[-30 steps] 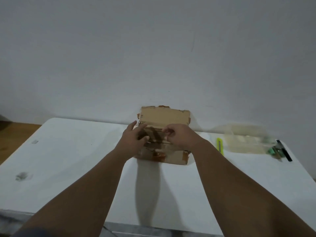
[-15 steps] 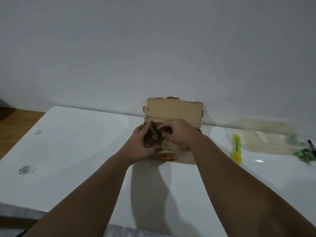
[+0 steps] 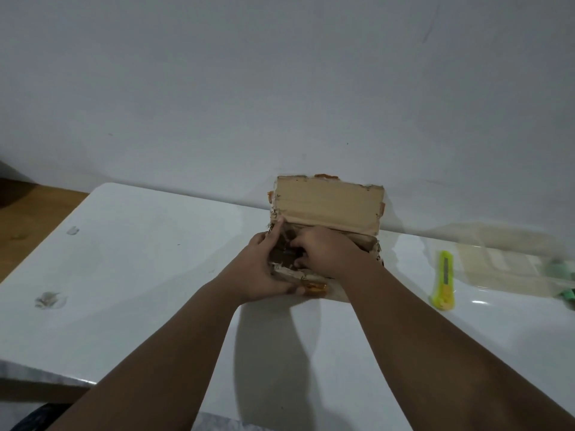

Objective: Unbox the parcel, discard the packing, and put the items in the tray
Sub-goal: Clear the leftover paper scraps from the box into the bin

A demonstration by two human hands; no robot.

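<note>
A small worn cardboard parcel [image 3: 326, 206] stands on the white table [image 3: 149, 275] near the wall, its far flap raised upright. My left hand [image 3: 261, 272] grips the parcel's left front edge, thumb along the front flap. My right hand [image 3: 329, 253] reaches into the open top, fingers curled around something dark inside; I cannot tell what it is. A clear plastic tray [image 3: 510, 269] lies at the far right of the table.
A yellow-green box cutter [image 3: 444, 284] lies right of the parcel. Green items [image 3: 566, 293] sit at the right edge by the tray. The wall runs close behind the parcel. Wooden floor shows beyond the table's left end.
My right hand has gone deeper into the parcel, and my left hand has slid onto its front left edge. The view has shifted, so the parcel sits further right.
</note>
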